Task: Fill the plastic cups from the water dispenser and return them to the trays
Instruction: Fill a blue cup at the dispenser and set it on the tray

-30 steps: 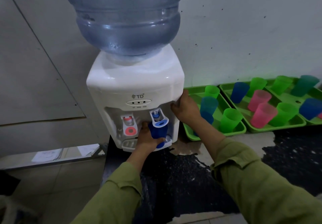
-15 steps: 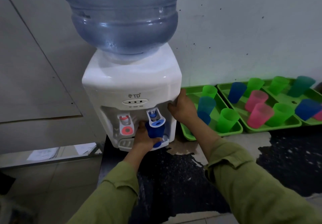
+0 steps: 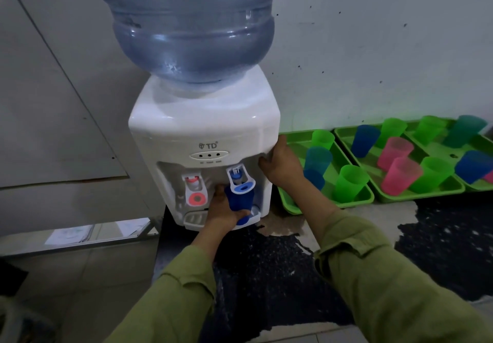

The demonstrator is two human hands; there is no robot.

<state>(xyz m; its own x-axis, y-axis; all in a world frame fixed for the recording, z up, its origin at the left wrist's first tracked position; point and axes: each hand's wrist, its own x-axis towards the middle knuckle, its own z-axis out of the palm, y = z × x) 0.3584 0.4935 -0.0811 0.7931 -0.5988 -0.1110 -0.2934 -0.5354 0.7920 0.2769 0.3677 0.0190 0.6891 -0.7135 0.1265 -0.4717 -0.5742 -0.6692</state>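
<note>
Presently the left hand (image 3: 222,213) grips the dark blue plastic cup (image 3: 238,200), upright against the blue tap lever (image 3: 241,188) of the white water dispenser (image 3: 202,129); its fill level is hidden. The right hand (image 3: 280,162) clasps the dispenser's right corner, nearer the green plastic trays (image 3: 346,204) lying rightward.

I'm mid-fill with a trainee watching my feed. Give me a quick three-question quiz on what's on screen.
1. True or false: the left hand holds the blue cup under the red tap.
2. The right hand grips: A the bottle, B the dispenser, C a tray.
3. Fill in: the trays are ___ in colour.
Key: 1 false, it is the blue tap; 2 B; 3 green.
</note>
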